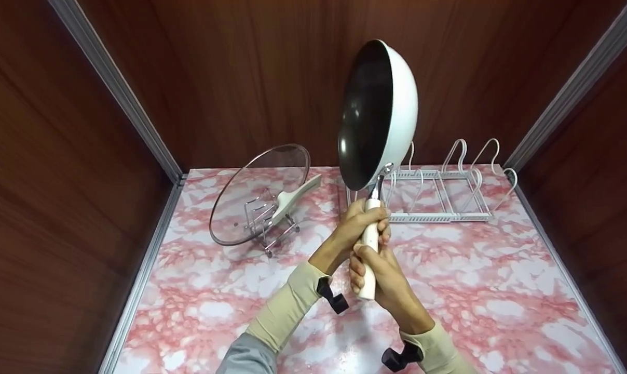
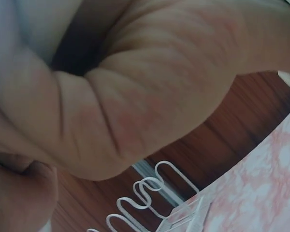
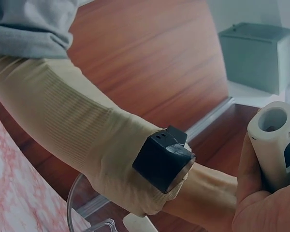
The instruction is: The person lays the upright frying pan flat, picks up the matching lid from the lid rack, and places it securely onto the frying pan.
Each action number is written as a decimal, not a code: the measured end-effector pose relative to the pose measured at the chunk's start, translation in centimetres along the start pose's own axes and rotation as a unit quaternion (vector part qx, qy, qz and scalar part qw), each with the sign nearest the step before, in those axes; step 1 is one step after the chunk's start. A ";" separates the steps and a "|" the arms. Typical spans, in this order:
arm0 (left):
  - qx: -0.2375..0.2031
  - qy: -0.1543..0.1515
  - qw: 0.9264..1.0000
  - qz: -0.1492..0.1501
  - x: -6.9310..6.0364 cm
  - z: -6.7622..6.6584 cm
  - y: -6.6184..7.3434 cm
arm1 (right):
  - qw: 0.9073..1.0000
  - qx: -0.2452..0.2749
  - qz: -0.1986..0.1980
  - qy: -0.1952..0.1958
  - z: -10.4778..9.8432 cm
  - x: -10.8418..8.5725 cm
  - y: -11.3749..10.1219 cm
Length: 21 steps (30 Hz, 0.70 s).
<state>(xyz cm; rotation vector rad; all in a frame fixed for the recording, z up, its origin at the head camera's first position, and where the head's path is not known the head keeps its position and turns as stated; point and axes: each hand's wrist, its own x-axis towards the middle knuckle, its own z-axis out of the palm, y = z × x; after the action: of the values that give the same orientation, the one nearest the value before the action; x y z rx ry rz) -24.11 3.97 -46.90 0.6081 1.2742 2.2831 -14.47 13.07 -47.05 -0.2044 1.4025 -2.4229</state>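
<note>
A white wok (image 1: 404,104) with a dark inside is held up on its side, its bowl above the table and its opening facing left. My left hand (image 1: 359,223) grips the upper part of the white handle (image 1: 367,291), close to the metal neck. Just below it, my right hand (image 1: 378,270) is wrapped round the lower part of the same handle. The hollow end of the handle (image 3: 273,123) shows in the right wrist view, with fingers round it. In the left wrist view my left hand (image 2: 150,96) fills the top, and its fingertips are hidden.
Left on the table stands a glass lid (image 1: 241,202) with a pale handle (image 1: 292,199), leaning in a small wire stand (image 1: 277,236). A white wire rack (image 1: 443,218) with upright loops is at the back right. Brown panels (image 1: 241,78) enclose the pink-and-white marbled tabletop (image 1: 204,311).
</note>
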 end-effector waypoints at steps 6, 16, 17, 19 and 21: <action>-0.038 -0.001 0.999 0.009 0.1 0.0 -0.3 | 0.999 0.013 -0.007 -0.032 -0.1 -0.2 -0.1; -0.130 -0.071 0.989 -0.008 0.5 0.2 -0.3 | 0.999 0.021 -0.001 -0.043 -0.5 -0.1 -0.2; -0.121 -0.073 0.990 -0.008 0.5 0.2 -0.3 | 0.999 0.021 0.001 -0.042 -0.5 -0.1 -0.2; -0.103 -0.069 0.992 -0.009 0.6 0.2 -0.3 | 0.999 0.023 0.005 -0.041 -0.5 -0.1 -0.3; -0.085 -0.061 0.994 -0.009 0.7 0.2 -0.4 | 0.999 0.027 0.008 -0.039 -0.6 -0.1 -0.3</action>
<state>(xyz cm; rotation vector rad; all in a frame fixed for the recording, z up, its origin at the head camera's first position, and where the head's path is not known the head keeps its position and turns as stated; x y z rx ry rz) -24.48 4.65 -47.02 0.6609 1.0130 2.2723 -14.57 13.71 -47.06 -0.2718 1.3000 -2.4091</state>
